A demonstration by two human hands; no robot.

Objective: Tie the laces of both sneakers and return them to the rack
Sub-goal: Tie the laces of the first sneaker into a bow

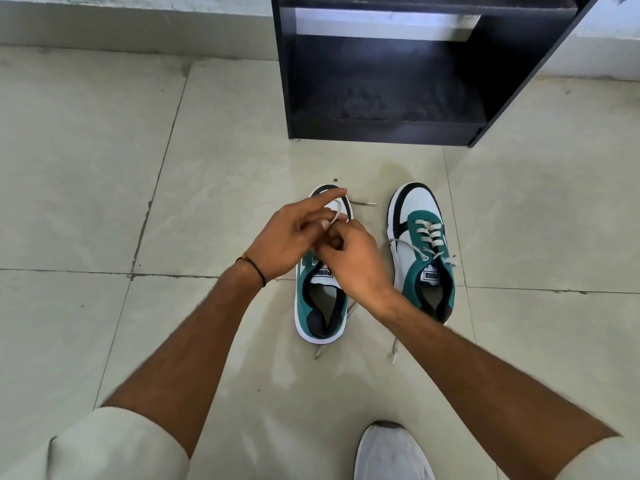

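Looking down from the head camera, the view showed two green, white and black sneakers standing side by side on a pale tiled floor point(104, 168), toes pointing away from the person toward a dark rack point(381, 81) just beyond them. Both hands met over the front half of the left sneaker point(320, 303), whose long axis ran straight away from the person, heel nearest. The left hand point(294, 237) came in from the left, forefinger stretched forward, its thumb and fingers pinched on a loop of the pale lace point(336, 213). The right hand point(356, 261) crossed in from the right and lay just beside and slightly nearer the person, fingers curled shut on the same lace, though the exact grip was hidden. One loose lace end point(363, 203) lay on the floor past the toe, another trailed by the heel. The right sneaker point(422, 251) sat just beside the first, untouched, its lace point(412, 249) loose and untied, one end running back under the right forearm. It lay to the right of both hands, nearer the right one. The rack's lower shelf stood bare, straight ahead of both shoes. Judging from this, the first knot was mid-way and the second shoe not yet begun.
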